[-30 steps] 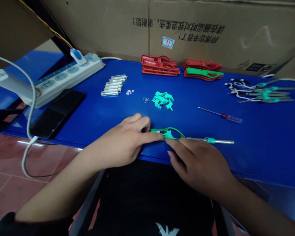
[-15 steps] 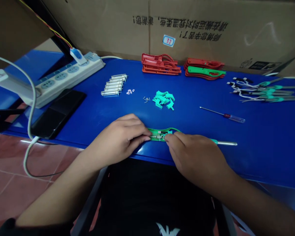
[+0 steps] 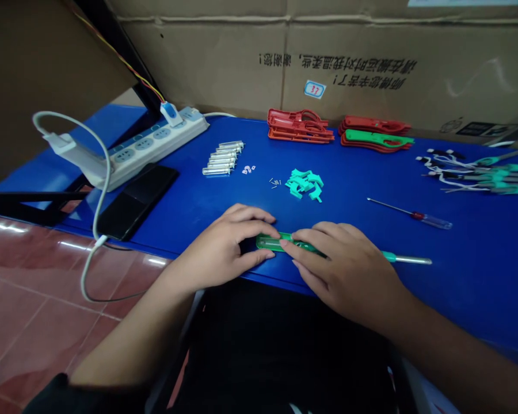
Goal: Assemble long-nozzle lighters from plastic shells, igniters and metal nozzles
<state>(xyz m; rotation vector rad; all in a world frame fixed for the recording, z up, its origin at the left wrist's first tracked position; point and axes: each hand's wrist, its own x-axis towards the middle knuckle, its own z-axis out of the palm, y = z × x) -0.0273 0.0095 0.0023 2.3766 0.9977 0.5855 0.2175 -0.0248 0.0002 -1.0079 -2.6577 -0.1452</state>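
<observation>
We are grasping a green case (image 3: 265,244) along the blue table (image 3: 190,215)'s near edge, left hand (image 3: 224,248) pinching, right hand (image 3: 349,270) curling fingers over its middle, where uneven pressure could twist it.

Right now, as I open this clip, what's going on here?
A person is working on a green handle casing near the front edge of the blue tabletop. The left hand is around its left end, while fingertips of the right hand rest on it. A metal tube sticks out beyond the right hand. Behind lie turquoise plastic pieces and a screwdriver.
</observation>
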